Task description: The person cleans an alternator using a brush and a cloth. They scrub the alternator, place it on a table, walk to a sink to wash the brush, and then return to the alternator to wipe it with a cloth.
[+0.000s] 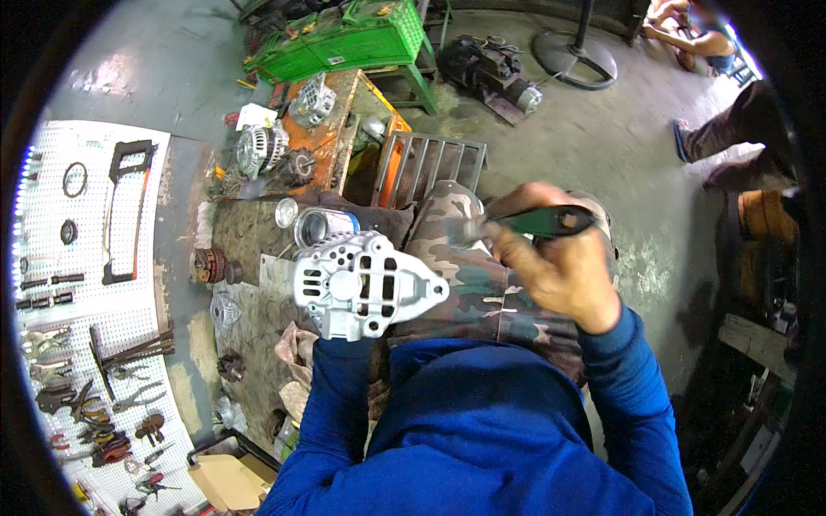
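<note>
1. Silver metal casing (346, 286), left of centre in the frame, at the end of my left sleeve (338, 387); my left hand is hidden behind it, so I cannot tell its grip.
2. Green-and-black tool (538, 222), right of centre; my right hand (575, 273) is closed around its handle, above my camouflage trousers (465, 297); the tool's far end is blurred.
3. Silver can (317, 226), just above the casing.
4. White pegboard (96, 245), at the frame's left edge, hung with a hacksaw (133, 158) and several pliers (138, 398).

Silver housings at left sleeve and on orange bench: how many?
3: front housing at left sleeve; far housing and nearer housing on bench. More may be hidden.
</note>
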`<state>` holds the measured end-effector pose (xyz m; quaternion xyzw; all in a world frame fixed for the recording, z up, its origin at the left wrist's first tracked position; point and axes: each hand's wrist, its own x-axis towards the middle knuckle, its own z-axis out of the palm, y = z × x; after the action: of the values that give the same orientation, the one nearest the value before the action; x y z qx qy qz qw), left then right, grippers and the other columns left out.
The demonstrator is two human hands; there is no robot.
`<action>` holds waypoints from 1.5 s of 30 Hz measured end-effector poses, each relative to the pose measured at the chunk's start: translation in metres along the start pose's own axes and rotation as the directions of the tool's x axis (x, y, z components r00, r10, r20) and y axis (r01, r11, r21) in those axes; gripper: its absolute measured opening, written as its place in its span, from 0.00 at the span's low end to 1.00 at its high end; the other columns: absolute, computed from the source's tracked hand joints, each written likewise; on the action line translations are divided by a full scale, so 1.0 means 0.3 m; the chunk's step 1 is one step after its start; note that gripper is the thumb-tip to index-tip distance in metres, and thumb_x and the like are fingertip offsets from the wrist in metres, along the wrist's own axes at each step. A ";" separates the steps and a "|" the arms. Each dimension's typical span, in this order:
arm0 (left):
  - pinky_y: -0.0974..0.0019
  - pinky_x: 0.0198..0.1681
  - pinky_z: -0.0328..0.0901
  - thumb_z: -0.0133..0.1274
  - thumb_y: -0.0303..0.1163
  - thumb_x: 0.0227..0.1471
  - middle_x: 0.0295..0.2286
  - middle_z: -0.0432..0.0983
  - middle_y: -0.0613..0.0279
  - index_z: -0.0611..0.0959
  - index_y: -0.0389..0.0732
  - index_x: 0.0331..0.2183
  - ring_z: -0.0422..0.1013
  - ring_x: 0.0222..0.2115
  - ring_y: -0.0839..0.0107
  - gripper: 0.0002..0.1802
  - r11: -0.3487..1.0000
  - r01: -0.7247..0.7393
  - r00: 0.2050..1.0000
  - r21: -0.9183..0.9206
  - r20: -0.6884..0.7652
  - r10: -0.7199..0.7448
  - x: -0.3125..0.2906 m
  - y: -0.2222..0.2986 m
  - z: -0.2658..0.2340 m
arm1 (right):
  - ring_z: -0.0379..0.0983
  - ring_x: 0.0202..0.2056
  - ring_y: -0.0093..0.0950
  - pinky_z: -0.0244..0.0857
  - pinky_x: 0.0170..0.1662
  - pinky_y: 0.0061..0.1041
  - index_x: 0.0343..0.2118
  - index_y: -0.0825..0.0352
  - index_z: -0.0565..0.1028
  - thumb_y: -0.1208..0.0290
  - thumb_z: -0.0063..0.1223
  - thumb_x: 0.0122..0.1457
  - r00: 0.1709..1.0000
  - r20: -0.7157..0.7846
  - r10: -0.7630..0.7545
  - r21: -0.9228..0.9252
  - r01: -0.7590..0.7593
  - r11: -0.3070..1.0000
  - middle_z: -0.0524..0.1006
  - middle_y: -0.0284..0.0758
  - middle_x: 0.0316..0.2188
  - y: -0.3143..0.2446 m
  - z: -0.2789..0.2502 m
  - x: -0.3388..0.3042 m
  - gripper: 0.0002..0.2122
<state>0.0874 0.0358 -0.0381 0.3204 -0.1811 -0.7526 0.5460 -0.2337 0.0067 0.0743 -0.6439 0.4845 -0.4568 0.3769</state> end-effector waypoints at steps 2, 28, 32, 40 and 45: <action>0.53 0.63 0.59 0.38 0.48 0.64 0.57 0.67 0.58 0.69 0.46 0.58 0.64 0.58 0.61 0.26 0.992 -0.010 1.000 -0.123 -0.017 0.008 -0.011 -0.006 -0.001 | 0.77 0.27 0.31 0.69 0.31 0.28 0.31 0.68 0.78 0.72 0.64 0.55 0.994 -0.037 -0.099 0.348 0.105 0.932 0.79 0.39 0.27 -0.006 0.000 0.001 0.06; 0.56 0.59 0.63 0.40 0.46 0.64 0.51 0.72 0.58 0.71 0.44 0.54 0.69 0.52 0.63 0.23 0.964 0.002 1.000 -0.266 -0.024 -0.009 -0.022 -0.023 -0.038 | 0.72 0.29 0.37 0.68 0.34 0.32 0.37 0.68 0.78 0.75 0.65 0.41 0.857 -0.113 -0.503 -0.350 0.439 0.827 0.74 0.37 0.27 0.029 0.032 -0.036 0.16; 0.55 0.59 0.63 0.41 0.47 0.64 0.51 0.72 0.57 0.71 0.44 0.55 0.69 0.52 0.61 0.24 0.936 0.013 0.999 -0.352 -0.022 -0.023 -0.021 -0.011 -0.025 | 0.72 0.29 0.35 0.68 0.33 0.32 0.39 0.71 0.79 0.69 0.62 0.38 0.813 -0.133 -0.566 -0.268 0.521 0.811 0.74 0.37 0.28 0.021 0.055 -0.104 0.20; 0.53 0.61 0.63 0.40 0.49 0.65 0.52 0.72 0.56 0.70 0.42 0.57 0.69 0.53 0.58 0.27 0.827 0.056 0.994 -0.559 -0.051 -0.101 -0.024 -0.009 -0.056 | 0.73 0.29 0.36 0.67 0.32 0.33 0.31 0.70 0.77 0.73 0.64 0.50 0.934 0.106 -0.341 0.248 0.307 0.919 0.76 0.39 0.27 -0.023 0.104 -0.141 0.09; 0.52 0.58 0.66 0.41 0.47 0.64 0.52 0.71 0.53 0.71 0.41 0.54 0.70 0.51 0.57 0.25 0.981 0.154 0.987 -0.117 -0.037 -0.159 -0.024 -0.007 0.017 | 0.74 0.29 0.40 0.67 0.33 0.35 0.30 0.67 0.76 0.73 0.65 0.50 0.952 0.138 -0.273 0.196 0.244 0.950 0.76 0.39 0.25 -0.004 0.093 -0.107 0.08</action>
<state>0.0838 0.0429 -0.0337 0.3196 -0.0994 -0.7946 0.5066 -0.2103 0.0392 0.0600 -0.7012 0.3208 -0.4891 0.4076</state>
